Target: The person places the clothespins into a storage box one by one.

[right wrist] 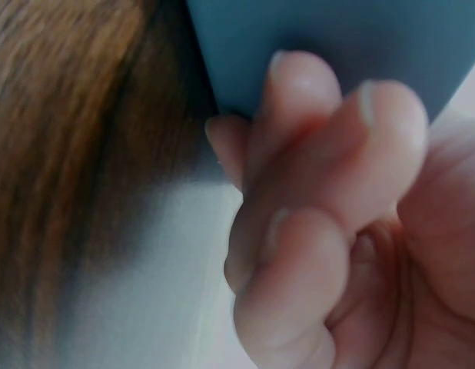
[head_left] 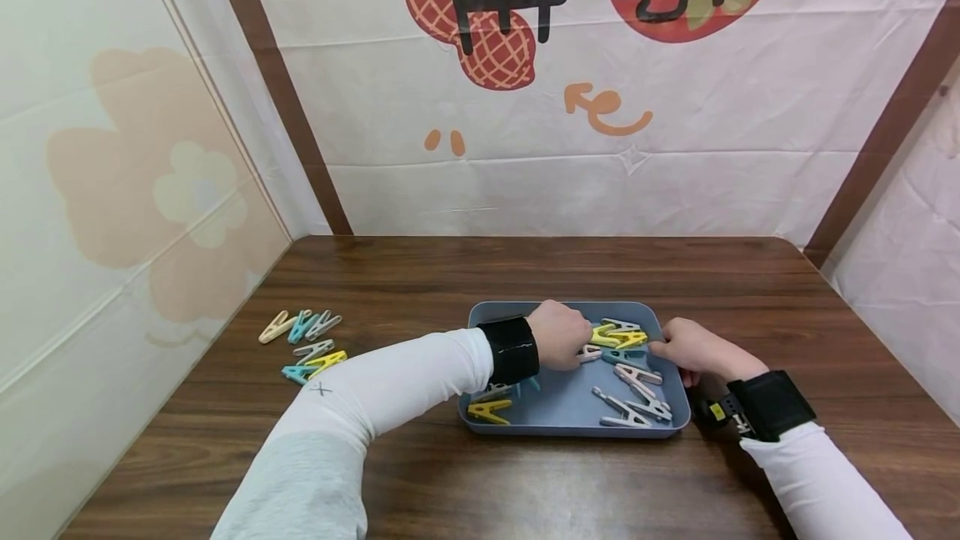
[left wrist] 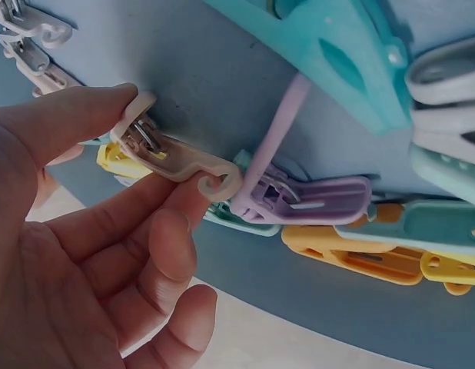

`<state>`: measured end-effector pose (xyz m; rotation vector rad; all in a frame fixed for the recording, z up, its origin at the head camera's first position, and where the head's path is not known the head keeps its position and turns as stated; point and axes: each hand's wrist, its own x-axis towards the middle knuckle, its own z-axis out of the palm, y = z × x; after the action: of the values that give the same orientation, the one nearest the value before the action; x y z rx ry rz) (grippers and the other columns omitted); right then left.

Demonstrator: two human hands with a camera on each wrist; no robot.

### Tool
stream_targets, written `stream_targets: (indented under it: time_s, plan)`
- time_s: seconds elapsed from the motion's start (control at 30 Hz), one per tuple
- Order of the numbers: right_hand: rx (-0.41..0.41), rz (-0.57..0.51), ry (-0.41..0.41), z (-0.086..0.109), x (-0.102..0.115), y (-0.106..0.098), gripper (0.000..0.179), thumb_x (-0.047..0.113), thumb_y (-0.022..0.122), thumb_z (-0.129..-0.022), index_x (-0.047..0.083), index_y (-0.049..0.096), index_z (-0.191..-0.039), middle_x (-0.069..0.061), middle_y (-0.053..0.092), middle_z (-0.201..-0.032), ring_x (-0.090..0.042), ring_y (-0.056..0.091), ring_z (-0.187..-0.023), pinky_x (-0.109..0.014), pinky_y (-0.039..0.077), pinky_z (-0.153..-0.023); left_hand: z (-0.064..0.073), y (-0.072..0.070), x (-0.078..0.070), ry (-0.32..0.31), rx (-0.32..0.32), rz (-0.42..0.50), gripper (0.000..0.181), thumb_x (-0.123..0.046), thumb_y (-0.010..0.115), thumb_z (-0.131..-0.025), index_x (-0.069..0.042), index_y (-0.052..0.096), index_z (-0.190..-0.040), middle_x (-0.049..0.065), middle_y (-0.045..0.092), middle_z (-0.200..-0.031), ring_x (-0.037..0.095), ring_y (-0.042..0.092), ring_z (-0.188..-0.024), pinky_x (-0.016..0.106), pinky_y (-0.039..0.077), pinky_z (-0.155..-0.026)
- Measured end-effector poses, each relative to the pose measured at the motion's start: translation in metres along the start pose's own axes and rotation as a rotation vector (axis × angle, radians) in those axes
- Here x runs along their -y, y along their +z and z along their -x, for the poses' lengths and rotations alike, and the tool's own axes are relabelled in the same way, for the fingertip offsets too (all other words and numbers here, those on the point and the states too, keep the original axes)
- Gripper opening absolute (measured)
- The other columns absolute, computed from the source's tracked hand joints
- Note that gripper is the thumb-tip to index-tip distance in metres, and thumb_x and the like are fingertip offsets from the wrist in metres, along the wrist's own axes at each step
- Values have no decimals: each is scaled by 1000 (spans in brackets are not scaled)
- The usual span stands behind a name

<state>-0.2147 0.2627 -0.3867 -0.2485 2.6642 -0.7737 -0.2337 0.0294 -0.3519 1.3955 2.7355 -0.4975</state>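
Note:
In the head view a blue-grey plastic tray [head_left: 573,430] holds several clothespins in white, yellow and teal. Over its middle is my left hand [head_left: 558,336]. The left wrist view has that thumb and fingers pinching a pale beige clothespin [left wrist: 180,160]. Close by lie a purple clothespin [left wrist: 310,201], a teal one [left wrist: 330,54] and an orange one [left wrist: 360,257]. At the tray's right side my right hand [head_left: 708,348] grips the rim, its thumb on the edge. Up close, curled fingers [right wrist: 322,161] press against the tray's outer wall [right wrist: 230,46].
Left on the wooden table [head_left: 420,273] lies a group of clothespins: a cream one [head_left: 276,327], a blue one [head_left: 302,326], a yellow one [head_left: 327,359] and others. A printed white cloth [head_left: 525,190] hangs behind the table. More cloth hangs along both sides.

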Motion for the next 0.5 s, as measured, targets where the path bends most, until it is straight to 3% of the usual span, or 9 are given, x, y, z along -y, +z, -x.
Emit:
stream_targets:
  time_s: [0.27, 0.5]
  plan:
    - [6, -5, 1, 1, 0, -2, 25, 16, 54, -98, 3, 60, -78, -3, 53, -52, -11, 53, -42, -27, 47, -44, -4, 1, -3, -18, -3, 12, 16, -26, 59, -95, -16, 72, -98, -5, 54, -74, 9, 48, -63, 22, 31, -52]
    - [5, -7, 4, 1, 0, -1, 24, 16, 54, -98, 3, 61, -78, -2, 53, -51, -11, 52, -41, -27, 47, -44, 2, 0, 3, -11, -99, 38, 22, -36, 60, -93, -18, 62, -79, -7, 43, -62, 8, 40, -54, 23, 24, -48]
